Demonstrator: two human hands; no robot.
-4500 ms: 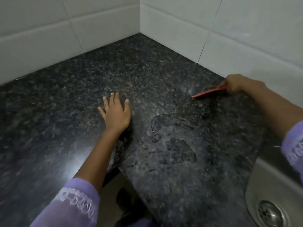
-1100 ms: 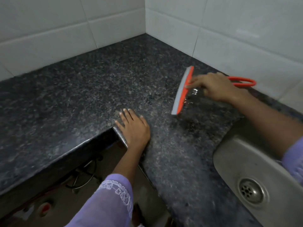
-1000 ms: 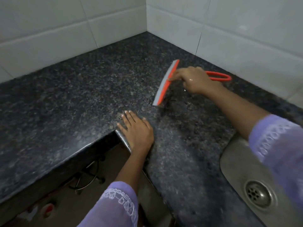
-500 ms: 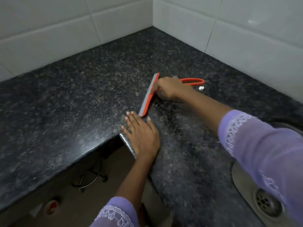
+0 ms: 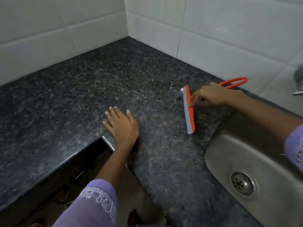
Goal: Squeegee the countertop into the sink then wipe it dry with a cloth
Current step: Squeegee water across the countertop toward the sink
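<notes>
An orange squeegee (image 5: 189, 112) with a grey rubber blade stands on the dark speckled countertop (image 5: 82, 95), its blade edge down, just left of the steel sink (image 5: 229, 158). My right hand (image 5: 211, 95) grips it near the blade, and the orange loop handle sticks out behind the hand toward the wall. A small wet patch glistens at the blade's far end. My left hand (image 5: 122, 124) lies flat with fingers spread on the counter at the inner corner of its front edge. No cloth is in view.
White tiled walls (image 5: 213, 38) meet in a corner behind the L-shaped counter. The sink's drain (image 5: 241, 183) is at the lower right. Below the counter edge, an open dark space shows cables and the floor.
My right hand has pulled the squeegee to the right, from beside my left hand to near the sink's edge. The left hand has stayed at the counter corner.
</notes>
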